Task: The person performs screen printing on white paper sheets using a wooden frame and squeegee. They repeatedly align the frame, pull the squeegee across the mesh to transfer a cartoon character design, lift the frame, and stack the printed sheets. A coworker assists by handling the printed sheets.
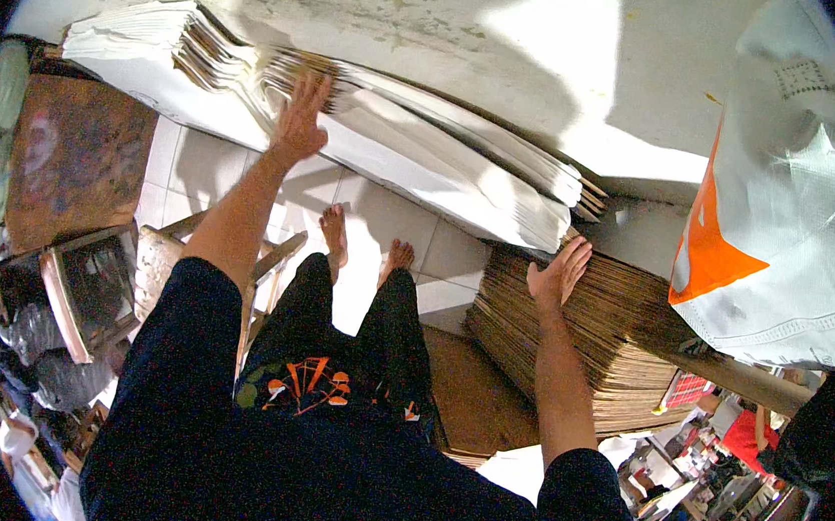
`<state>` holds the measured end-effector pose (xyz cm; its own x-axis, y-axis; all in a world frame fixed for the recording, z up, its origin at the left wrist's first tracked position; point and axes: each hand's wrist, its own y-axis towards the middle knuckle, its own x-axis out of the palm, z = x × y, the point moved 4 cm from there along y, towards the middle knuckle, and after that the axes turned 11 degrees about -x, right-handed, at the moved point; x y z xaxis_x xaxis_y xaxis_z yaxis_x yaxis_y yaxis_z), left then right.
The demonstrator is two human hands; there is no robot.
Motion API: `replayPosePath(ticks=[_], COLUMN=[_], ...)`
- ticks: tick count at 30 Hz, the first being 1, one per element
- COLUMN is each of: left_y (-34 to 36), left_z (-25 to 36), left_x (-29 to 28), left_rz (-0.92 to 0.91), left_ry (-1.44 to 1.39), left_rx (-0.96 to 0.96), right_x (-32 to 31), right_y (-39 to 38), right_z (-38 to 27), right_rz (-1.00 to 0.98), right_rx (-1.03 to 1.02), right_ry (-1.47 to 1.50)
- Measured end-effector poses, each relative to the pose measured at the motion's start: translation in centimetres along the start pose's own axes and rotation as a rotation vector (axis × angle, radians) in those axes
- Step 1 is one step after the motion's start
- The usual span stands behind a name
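A long row of white folded cardboard sheets [418, 150] leans along the wall in front of me, its upper edges fanned and bent. My left hand [300, 124] lies with fingers stretched on the fanned edges near the row's middle. At the row's right end, my right hand [562, 271] is open, its fingertips at the corner where the white sheets meet a tall stack of flat brown cardboard [581, 332]. Whether those fingertips press the white sheets or the brown stack, I cannot tell. Neither hand grips anything.
A large white sack with an orange patch [784, 215] stands at the right. A wooden stool [278, 252] is left of my legs, above the tiled floor [206, 165]. Farther left are a brown board [81, 153] and dark bags [69, 378]. People and clutter appear at lower right.
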<state>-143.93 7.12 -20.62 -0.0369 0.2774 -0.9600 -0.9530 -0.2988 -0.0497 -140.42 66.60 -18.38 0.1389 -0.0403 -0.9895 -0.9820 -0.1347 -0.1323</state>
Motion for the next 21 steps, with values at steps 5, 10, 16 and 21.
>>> replayPosePath(ticks=[5, 10, 16, 21], left_y=[-1.1, 0.6, -1.4, -2.1], left_z=[2.4, 1.0, -0.8, -1.2], left_x=[-0.4, -0.1, 1.6, 1.4], left_rz=[-0.246, -0.368, -0.227, -0.233], left_ry=[0.203, 0.169, 0.091, 0.022], left_rx=[-0.116, -0.126, 0.062, 0.039], right_x=[0.3, 0.5, 1.2, -1.0], right_y=[-1.2, 0.0, -3.6, -4.4], right_z=[-0.5, -0.7, -0.7, -0.4], right_rz=[-0.138, -0.023, -0.052, 0.164], right_rx=[0.081, 0.035, 0.033, -0.098], right_ry=[-0.001, 0.021, 0.036, -0.122])
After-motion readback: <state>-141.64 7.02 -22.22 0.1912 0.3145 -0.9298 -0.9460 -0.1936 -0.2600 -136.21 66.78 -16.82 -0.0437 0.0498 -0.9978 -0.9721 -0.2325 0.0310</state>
